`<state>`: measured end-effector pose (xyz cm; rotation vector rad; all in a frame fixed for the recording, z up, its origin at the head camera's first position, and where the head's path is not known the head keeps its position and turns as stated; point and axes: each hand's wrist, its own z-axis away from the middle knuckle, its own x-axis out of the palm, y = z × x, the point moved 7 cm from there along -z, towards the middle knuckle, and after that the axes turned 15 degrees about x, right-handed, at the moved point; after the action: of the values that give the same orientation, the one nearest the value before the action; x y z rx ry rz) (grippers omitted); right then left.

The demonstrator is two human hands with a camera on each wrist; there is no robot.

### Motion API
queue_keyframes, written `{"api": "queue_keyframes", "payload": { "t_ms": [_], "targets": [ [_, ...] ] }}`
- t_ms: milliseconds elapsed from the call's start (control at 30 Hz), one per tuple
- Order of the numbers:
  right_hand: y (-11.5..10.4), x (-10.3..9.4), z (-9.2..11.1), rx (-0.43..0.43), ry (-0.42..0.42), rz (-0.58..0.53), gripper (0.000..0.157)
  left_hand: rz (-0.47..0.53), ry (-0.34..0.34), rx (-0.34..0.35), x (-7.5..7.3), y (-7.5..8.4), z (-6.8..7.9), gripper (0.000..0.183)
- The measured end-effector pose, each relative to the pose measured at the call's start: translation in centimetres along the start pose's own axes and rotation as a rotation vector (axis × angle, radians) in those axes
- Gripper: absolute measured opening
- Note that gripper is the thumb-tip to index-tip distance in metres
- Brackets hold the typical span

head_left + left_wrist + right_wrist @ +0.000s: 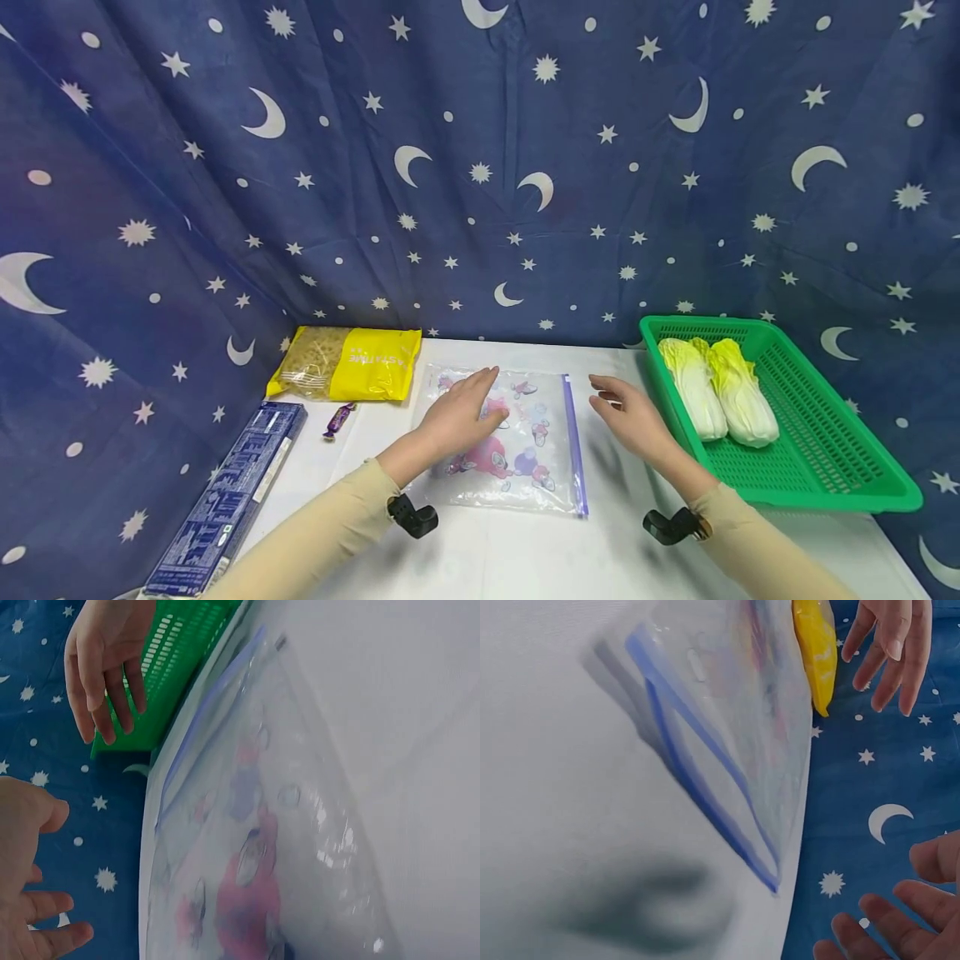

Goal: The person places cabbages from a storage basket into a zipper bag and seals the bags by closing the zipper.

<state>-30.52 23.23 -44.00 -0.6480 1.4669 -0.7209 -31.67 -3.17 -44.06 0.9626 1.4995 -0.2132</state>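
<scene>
A clear zip bag [540,483] printed with pink and purple cartoon figures lies flat on the white table. Its purple zip edge [576,450] faces right, and in the right wrist view the two zip strips [705,742] stand apart. Over the bag's left half is my left hand [463,417], fingers extended, holding nothing. My right hand [630,417] hovers between the zip edge and the green basket [832,500], its fingers loosely bent around nothing. Both hands also show in the left wrist view, the left hand [30,877] low at the left edge.
Two napa cabbages [716,392] lie in the basket at the right. A yellow pasta packet [375,367] sits at the back left, with a purple-wrapped candy [340,421] before it. A long blue box [225,500] runs along the left edge. Behind hangs a starry curtain [480,208].
</scene>
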Motion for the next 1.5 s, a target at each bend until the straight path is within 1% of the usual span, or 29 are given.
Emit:
{"api": "queue_keyframes", "payload": {
  "t_ms": [67,200,367,433,600,700,833,1000,1167,1300,1400,1500],
  "targets": [
    [0.4,0.1,0.2,0.004,0.004,-0.006,0.041,0.015,0.007,0.001,0.3,0.6,-0.1,0.073],
    [1.2,0.2,0.7,0.014,0.014,-0.005,0.039,0.032,-0.002,-0.008,1.4,1.6,-0.4,0.070],
    [2.2,0.1,1.4,0.063,0.012,-0.019,0.038,0.037,-0.040,-0.032,3.4,2.9,-1.0,0.067],
    [2.6,0.1,1.6,0.082,0.010,-0.025,0.038,0.036,-0.053,-0.031,4.2,3.4,-1.3,0.067],
    [3.5,0.4,2.0,0.124,-0.007,-0.035,0.037,0.022,-0.079,-0.032,5.6,4.5,-2.2,0.066],
    [4.0,0.6,2.1,0.155,-0.017,-0.047,0.037,-0.010,-0.092,-0.040,6.4,4.9,-2.9,0.066],
    [4.4,1.1,2.2,0.207,-0.040,-0.082,0.038,-0.088,-0.105,-0.054,7.2,5.4,-3.9,0.066],
    [4.9,1.6,2.3,0.257,-0.062,-0.131,0.037,-0.176,-0.103,-0.075,8.0,6.0,-5.2,0.068],
    [5.4,1.8,2.1,0.283,-0.057,-0.136,0.037,-0.265,-0.110,-0.121,9.1,6.3,-6.5,0.074],
    [5.7,1.7,2.1,0.306,-0.065,-0.146,0.038,-0.315,-0.121,-0.172,9.7,6.4,-7.3,0.086],
    [5.8,1.7,2.0,0.328,-0.068,-0.162,0.038,-0.318,-0.144,-0.211,10.3,6.2,-7.6,0.098],
    [5.8,1.7,2.0,0.341,-0.069,-0.177,0.039,-0.280,-0.170,-0.248,10.9,5.9,-7.8,0.103]
  ]
}}
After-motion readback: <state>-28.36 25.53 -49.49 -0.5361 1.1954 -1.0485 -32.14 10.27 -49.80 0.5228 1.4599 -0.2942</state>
